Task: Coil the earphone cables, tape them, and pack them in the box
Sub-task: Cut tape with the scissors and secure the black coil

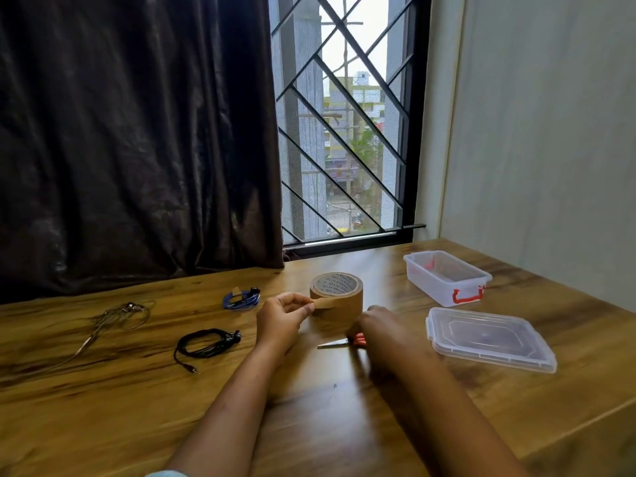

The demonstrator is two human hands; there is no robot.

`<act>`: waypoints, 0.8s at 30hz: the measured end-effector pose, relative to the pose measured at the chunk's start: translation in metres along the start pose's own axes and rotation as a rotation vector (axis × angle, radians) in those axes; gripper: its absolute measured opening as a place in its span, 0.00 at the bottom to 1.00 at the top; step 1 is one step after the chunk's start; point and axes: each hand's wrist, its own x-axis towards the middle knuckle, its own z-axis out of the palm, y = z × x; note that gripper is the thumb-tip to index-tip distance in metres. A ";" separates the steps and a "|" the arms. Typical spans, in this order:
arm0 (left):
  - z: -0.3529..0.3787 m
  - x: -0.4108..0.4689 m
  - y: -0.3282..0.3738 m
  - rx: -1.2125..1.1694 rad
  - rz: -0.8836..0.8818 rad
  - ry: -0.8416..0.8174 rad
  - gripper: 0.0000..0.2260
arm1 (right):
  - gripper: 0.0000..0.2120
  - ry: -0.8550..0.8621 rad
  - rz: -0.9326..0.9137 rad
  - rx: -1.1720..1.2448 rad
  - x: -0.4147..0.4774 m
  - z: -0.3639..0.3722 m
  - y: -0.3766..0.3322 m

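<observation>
A brown tape roll (339,290) lies flat on the wooden table (137,407). My left hand (284,315) pinches the roll's free end and holds it out a little to the left. My right hand (380,330), blurred, is down on the orange-handled scissors (344,341), whose blades point left; its grip is hard to make out. A coiled black earphone (210,344) with its jack trailing lies left of my left arm. A blue earphone coil (241,299) bearing a piece of tape sits behind it. A loose silver earphone (113,321) sprawls at far left.
An open clear plastic box (447,277) with red clips stands at the back right. Its clear lid (488,339) lies flat in front of it. A dark curtain and a barred window rise behind the table; a wall stands at right.
</observation>
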 end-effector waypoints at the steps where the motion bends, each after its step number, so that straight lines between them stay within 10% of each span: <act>1: -0.001 0.000 0.000 -0.007 -0.004 -0.003 0.03 | 0.19 -0.005 0.003 -0.006 -0.001 0.001 0.000; 19: -0.002 0.002 -0.002 -0.023 -0.014 -0.019 0.01 | 0.12 -0.024 0.061 -0.340 -0.026 -0.012 -0.018; 24: -0.002 0.005 -0.004 -0.053 -0.033 -0.030 0.01 | 0.12 -0.054 0.021 -0.099 -0.029 -0.011 -0.014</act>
